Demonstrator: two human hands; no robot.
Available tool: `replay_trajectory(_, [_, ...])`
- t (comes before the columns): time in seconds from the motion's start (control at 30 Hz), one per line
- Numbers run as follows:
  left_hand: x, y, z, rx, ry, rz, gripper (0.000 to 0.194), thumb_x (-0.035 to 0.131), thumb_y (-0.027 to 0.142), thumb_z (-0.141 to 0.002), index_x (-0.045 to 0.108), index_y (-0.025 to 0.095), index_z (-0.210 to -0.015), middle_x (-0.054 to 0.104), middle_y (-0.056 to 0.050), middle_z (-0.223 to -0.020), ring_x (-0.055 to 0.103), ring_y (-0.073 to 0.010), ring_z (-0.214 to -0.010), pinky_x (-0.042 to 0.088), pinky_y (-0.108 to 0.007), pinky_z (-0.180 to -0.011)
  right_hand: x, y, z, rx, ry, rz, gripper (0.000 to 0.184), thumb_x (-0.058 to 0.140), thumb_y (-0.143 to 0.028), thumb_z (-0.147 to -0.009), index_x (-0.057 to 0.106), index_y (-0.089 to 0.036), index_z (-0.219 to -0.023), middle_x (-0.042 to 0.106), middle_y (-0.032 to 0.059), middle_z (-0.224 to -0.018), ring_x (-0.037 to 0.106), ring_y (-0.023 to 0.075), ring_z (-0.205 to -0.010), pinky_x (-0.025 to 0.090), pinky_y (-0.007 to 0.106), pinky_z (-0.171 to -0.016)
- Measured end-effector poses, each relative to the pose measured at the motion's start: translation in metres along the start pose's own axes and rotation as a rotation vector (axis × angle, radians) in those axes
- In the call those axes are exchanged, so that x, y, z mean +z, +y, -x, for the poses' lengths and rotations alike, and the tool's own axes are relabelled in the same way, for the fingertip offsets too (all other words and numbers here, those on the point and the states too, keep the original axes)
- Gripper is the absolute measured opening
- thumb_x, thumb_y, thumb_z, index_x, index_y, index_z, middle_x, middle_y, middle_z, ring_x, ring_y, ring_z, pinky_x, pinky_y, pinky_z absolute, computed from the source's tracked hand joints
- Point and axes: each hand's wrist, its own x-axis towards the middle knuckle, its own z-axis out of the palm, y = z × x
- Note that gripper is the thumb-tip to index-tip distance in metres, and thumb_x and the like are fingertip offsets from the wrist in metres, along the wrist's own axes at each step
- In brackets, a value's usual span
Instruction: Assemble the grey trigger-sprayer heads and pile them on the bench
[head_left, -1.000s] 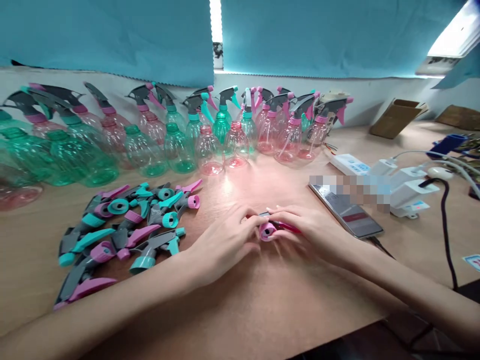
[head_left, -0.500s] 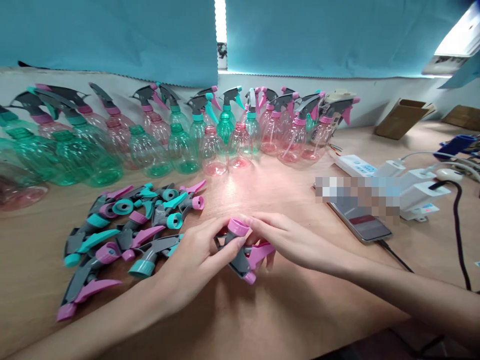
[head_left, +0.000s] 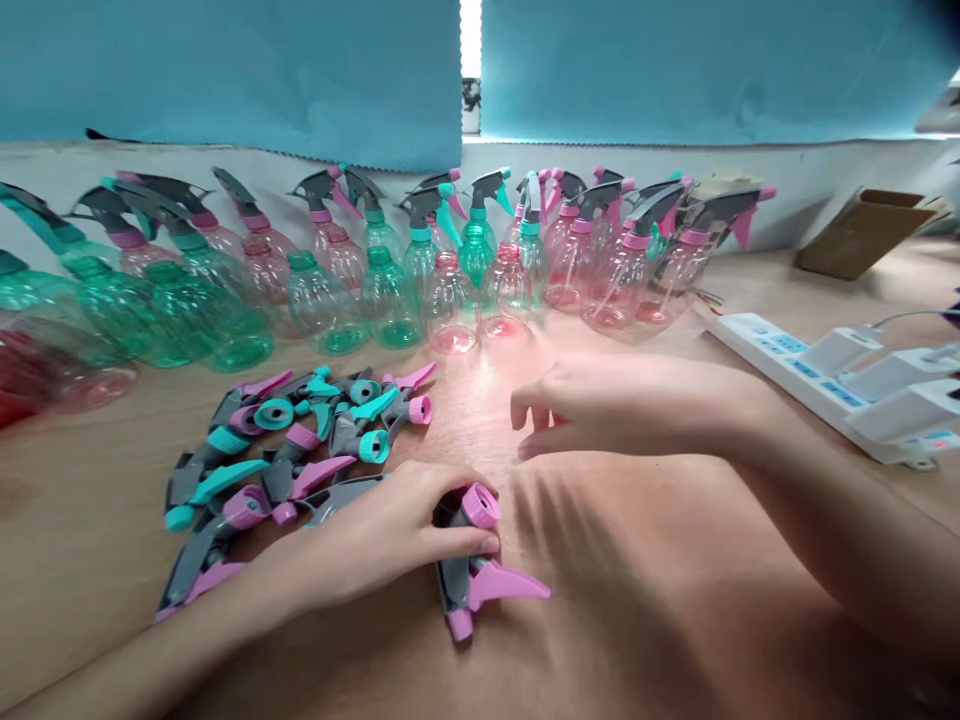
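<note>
My left hand (head_left: 390, 535) grips a grey-and-pink spray trigger head (head_left: 472, 570) by its pink collar, resting it on the wooden table (head_left: 637, 600). Its pink lever points right. My right hand (head_left: 600, 405) hovers above the table beyond it, fingers loosely curled and apart, holding nothing. A pile of loose trigger heads (head_left: 292, 450) in teal, pink and grey lies just left of my left hand. Two uncapped pink bottles (head_left: 480, 300) stand nearest, ahead of my right hand.
Rows of teal and pink clear spray bottles (head_left: 337, 270) line the back of the table, some with trigger heads fitted. A white power strip (head_left: 795, 365) with chargers lies at right. A cardboard box (head_left: 862, 235) sits far right. Blue cloth hangs behind.
My right hand has let go of the trigger head and lifted away toward the bottles. My left hand keeps the head and has lowered it onto the table. The view shifted, hiding the phone.
</note>
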Motion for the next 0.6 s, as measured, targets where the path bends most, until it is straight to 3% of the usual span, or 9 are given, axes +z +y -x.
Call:
replay_trajectory(0.1, [-0.004,-0.004,-0.006,-0.008,0.032,0.049,0.032,0.064,0.043,-0.079,0.06,0.026,-0.106,0.066,0.003,-0.092,0.062,-0.0187,-0.087,0.043,-0.025,-0.072,-0.005,0.003,-0.003,-0.041,0.111,-0.007,0.02,0.054,-0.038,-0.082,0.066,-0.022,-0.084,0.063,0.0017,-0.076,0.053,0.0143,-0.064,0.03,0.024,-0.048])
replay_trajectory(0.27, [-0.005,-0.007,-0.031,0.062,0.294,0.128,0.025,0.065,0.038,-0.08,0.056,0.021,-0.096,0.064,0.003,-0.089,0.063,-0.016,-0.081,0.045,-0.023,-0.066,-0.003,0.013,-0.013,-0.061,0.102,-0.15,0.018,0.053,-0.036,-0.082,0.06,-0.021,-0.079,0.059,-0.0012,-0.071,0.047,0.0105,-0.059,0.027,0.024,-0.048])
replay_trajectory(0.37, [-0.007,-0.005,-0.036,0.157,0.394,0.027,0.017,0.065,0.031,-0.08,0.056,0.02,-0.089,0.064,0.003,-0.086,0.062,-0.0145,-0.077,0.044,-0.023,-0.066,0.001,0.017,-0.019,-0.042,0.134,-0.19,0.014,0.055,-0.033,-0.081,0.059,-0.021,-0.075,0.056,-0.0027,-0.067,0.044,0.009,-0.056,0.025,0.024,-0.047])
replay_trajectory(0.5, [-0.006,-0.005,-0.03,0.297,0.524,-0.133,0.016,0.065,0.019,-0.081,0.057,0.02,-0.094,0.062,0.003,-0.085,0.058,-0.0131,-0.076,0.043,-0.023,-0.067,0.003,0.013,-0.02,-0.079,0.209,-0.236,0.014,0.055,-0.03,-0.082,0.054,-0.021,-0.073,0.054,-0.0049,-0.066,0.042,0.0078,-0.056,0.025,0.023,-0.048])
replay_trajectory(0.6, [-0.006,-0.007,-0.027,0.383,0.575,-0.201,0.019,0.066,0.019,-0.081,0.058,0.018,-0.098,0.061,0.001,-0.088,0.057,-0.014,-0.08,0.044,-0.024,-0.071,0.002,0.007,-0.017,-0.102,0.254,-0.244,0.013,0.056,-0.032,-0.082,0.052,-0.021,-0.076,0.055,-0.0051,-0.068,0.044,0.0083,-0.059,0.026,0.023,-0.048])
